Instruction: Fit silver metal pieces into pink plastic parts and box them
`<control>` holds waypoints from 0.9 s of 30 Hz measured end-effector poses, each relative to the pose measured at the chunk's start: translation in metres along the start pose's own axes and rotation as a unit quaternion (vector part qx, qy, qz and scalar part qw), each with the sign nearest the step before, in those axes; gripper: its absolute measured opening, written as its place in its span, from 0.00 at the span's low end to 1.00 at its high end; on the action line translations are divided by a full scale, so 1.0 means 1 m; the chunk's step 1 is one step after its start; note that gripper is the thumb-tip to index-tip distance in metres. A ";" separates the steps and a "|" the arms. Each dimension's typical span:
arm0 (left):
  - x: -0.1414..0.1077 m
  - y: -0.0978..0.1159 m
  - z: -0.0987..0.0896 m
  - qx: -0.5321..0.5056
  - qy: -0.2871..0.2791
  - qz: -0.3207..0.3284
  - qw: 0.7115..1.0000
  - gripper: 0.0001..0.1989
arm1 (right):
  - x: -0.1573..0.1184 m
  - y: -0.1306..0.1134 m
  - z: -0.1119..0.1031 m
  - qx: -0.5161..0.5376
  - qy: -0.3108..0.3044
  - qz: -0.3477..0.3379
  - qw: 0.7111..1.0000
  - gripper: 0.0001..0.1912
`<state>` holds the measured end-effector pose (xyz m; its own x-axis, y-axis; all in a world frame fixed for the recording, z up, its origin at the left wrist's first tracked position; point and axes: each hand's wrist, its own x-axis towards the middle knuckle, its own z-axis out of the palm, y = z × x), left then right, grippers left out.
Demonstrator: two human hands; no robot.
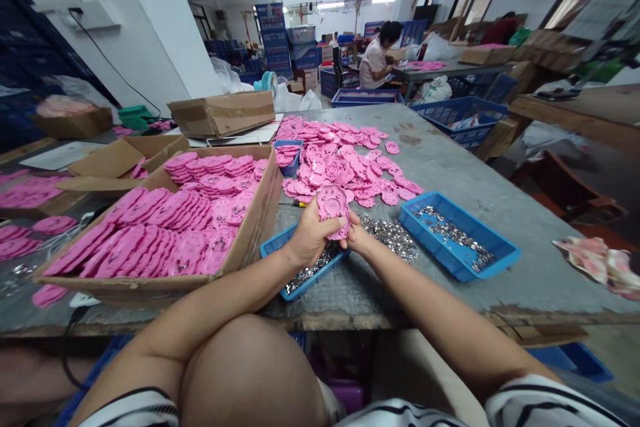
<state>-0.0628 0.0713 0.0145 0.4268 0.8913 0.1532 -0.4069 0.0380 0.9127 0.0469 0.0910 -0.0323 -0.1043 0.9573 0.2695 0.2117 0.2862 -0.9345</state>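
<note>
A flat pink piece with moulded outlines is held up over the table between both my hands. My left hand grips its left and lower side, with the thumb across its lower face. Fingers of my right hand are pressed at its lower right edge. Below my hands lies a blue tray of small metal parts, partly covered by my left hand and forearm. A heap of loose metal parts is just right of my right hand. Behind the held piece spreads a pile of similar pink pieces.
A cardboard box with rows of pink pieces stands at the left. To the right is a second blue tray with metal parts. A small blue basket sits by the pile. Another person sits at a far table.
</note>
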 end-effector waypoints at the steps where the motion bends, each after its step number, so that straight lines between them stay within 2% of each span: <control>1: 0.001 -0.001 0.000 0.001 0.017 0.008 1.000 0.20 | 0.004 -0.002 -0.003 -0.003 -0.007 0.014 1.000 0.14; 4: 0.005 -0.004 -0.003 0.006 0.090 0.027 0.996 0.21 | 0.008 -0.009 -0.015 0.062 -0.002 0.092 0.994 0.14; 6: 0.007 -0.007 -0.005 0.012 0.145 0.031 0.989 0.21 | 0.005 -0.015 -0.023 0.131 0.032 0.137 0.981 0.14; 9: 0.010 -0.010 -0.008 0.025 0.182 0.009 0.983 0.24 | -0.003 -0.022 -0.034 0.191 0.075 0.156 0.966 0.15; 12: 0.010 -0.013 -0.009 0.044 0.162 -0.023 0.986 0.26 | -0.009 -0.025 -0.038 0.154 0.059 0.143 0.976 0.12; 18: 0.010 -0.015 -0.011 0.072 0.123 -0.049 0.989 0.24 | -0.014 -0.025 -0.041 0.013 0.027 0.075 0.997 0.06; 24: 0.009 -0.015 -0.011 0.091 0.098 -0.063 0.989 0.24 | -0.012 -0.033 -0.046 -0.136 0.006 0.020 0.990 0.10; 27: 0.009 -0.013 -0.010 0.103 0.097 -0.073 0.987 0.26 | -0.010 -0.041 -0.049 -0.187 -0.022 0.025 0.982 0.12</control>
<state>-0.0620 0.0834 0.0001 0.2976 0.9537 -0.0429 -0.1711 0.0975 0.9804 0.0865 0.0713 0.0148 -0.1240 0.9705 0.2069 0.5583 0.2406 -0.7940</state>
